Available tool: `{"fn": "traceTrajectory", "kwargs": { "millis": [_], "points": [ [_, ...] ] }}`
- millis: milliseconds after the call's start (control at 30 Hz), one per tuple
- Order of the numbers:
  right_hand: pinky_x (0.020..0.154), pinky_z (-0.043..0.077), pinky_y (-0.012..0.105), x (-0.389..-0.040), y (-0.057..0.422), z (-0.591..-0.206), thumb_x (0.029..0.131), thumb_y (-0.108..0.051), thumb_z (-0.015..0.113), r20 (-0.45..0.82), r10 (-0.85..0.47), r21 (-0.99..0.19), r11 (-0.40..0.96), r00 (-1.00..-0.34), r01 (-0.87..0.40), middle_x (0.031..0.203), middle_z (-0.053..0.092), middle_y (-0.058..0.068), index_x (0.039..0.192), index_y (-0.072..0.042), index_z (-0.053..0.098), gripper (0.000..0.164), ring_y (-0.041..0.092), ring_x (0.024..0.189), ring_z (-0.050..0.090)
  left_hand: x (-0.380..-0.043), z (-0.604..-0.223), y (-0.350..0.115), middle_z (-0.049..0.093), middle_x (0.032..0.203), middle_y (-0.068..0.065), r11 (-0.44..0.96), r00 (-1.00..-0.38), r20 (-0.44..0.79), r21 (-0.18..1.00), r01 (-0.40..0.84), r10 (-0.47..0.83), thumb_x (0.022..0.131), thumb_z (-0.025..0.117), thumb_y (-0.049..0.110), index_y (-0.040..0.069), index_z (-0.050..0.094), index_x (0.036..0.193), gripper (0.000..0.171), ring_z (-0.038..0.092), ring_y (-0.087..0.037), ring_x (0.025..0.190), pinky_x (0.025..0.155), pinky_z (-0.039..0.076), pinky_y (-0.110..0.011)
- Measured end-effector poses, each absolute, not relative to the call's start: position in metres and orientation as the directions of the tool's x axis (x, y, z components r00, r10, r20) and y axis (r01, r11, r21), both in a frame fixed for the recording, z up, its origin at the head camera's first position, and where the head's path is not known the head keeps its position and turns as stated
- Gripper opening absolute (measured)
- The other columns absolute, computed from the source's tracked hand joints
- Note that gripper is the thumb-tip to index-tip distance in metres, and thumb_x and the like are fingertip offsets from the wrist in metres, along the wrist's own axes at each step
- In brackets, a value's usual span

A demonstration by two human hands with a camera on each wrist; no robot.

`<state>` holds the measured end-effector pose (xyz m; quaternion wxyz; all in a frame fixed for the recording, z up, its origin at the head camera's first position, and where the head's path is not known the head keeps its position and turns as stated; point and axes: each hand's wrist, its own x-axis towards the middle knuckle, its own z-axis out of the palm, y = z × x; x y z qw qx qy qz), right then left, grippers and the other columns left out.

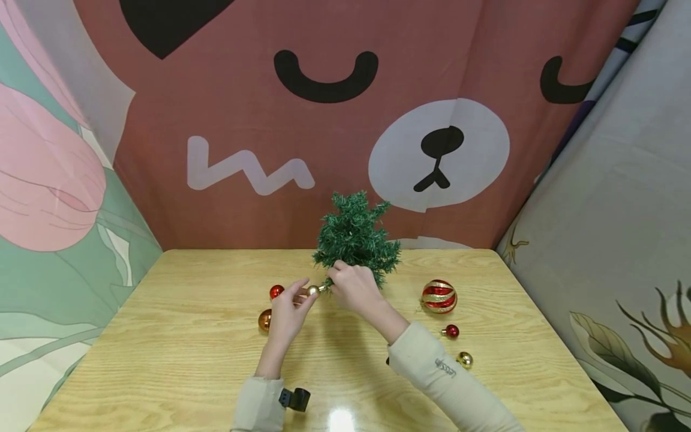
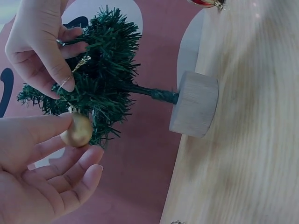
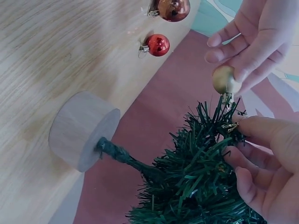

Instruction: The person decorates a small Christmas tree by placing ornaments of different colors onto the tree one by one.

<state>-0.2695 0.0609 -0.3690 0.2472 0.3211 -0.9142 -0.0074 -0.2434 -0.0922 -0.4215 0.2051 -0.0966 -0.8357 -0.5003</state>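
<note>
A small artificial Christmas tree (image 1: 353, 237) stands at the back of the table on a pale wooden base (image 2: 195, 103). My left hand (image 1: 288, 315) pinches a matte gold bauble (image 2: 78, 129) between thumb and fingers, close against a branch tip at the tree's lower left. In the right wrist view the bauble's metal cap faces the green needles. My right hand (image 1: 353, 291) is at the same branch, its fingertips pinching the gold cord (image 2: 80, 64) among the needles. Part of that cord is hidden by the fingers and the branch.
Left of the tree lie a red bauble (image 1: 276, 291) and a copper bauble (image 1: 264, 320), partly behind my left hand. On the right are a large red-and-gold striped bauble (image 1: 439, 296), a small dark red bauble (image 1: 451, 331) and a shiny gold bauble (image 1: 465, 359). A printed curtain (image 1: 243, 222) hangs behind the table.
</note>
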Motion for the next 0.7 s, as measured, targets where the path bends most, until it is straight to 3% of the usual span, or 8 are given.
{"fn": "traceTrajectory", "kwargs": {
  "millis": [467, 700],
  "points": [
    [0.035, 0.023, 0.018, -0.2665, 0.0626, -0.3715, 0.075, -0.014, 0.070, 0.514, -0.604, 0.208, 0.777, -0.609, -0.594, 0.073, 0.059, -0.002, 0.085, -0.013, 0.068, 0.010, 0.006, 0.038, 0.030, -0.2453, -0.4316, -0.0880, 0.064, 0.085, -0.014, 0.488, -0.935, 0.352, 0.808, 0.329, 0.047, 0.078, 0.067, 0.003, -0.009, 0.061, 0.098, 0.024, 0.060, -0.020, 0.067, 0.056, 0.049, -0.024],
    [0.036, 0.031, 0.018, -0.2654, 0.0662, -0.3695, 0.075, -0.017, 0.072, 0.528, -0.617, 0.184, 0.755, -0.585, -0.630, 0.076, 0.061, -0.001, 0.086, -0.012, 0.069, 0.013, 0.007, 0.042, 0.044, -0.2423, -0.4306, -0.0887, 0.063, 0.086, -0.017, 0.503, -0.944, 0.327, 0.810, 0.302, 0.041, 0.078, 0.066, 0.003, -0.008, 0.061, 0.100, 0.026, 0.060, -0.021, 0.069, 0.057, 0.049, -0.026]
  ]
}}
